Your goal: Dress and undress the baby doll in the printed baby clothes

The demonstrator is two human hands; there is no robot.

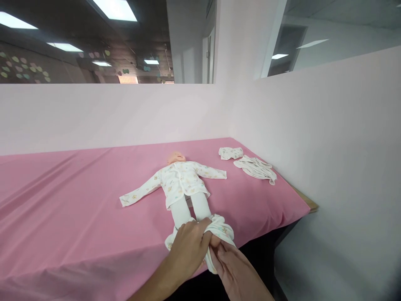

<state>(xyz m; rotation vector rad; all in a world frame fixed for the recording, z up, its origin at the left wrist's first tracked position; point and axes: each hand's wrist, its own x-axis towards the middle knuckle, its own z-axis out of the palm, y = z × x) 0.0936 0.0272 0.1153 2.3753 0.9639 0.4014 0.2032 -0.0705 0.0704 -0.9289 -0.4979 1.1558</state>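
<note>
A baby doll (176,157) lies on its back, head toward the wall, on a pink-covered table (103,225). It wears a white printed top (180,179) with both long sleeves spread out, and white leg coverings (181,211). White printed pants (221,228) are bunched around its lower legs near the front edge. My left hand (191,246) grips the bunched cloth from the left. On the right, my right hand (230,265) has its fingers closed at the cloth and the doll's foot (214,241), close beside my left hand.
A folded white printed cloth (231,153) and a crumpled white garment (257,168) lie at the table's back right. White walls with windows stand behind and to the right. A wooden edge (305,200) shows at the right corner.
</note>
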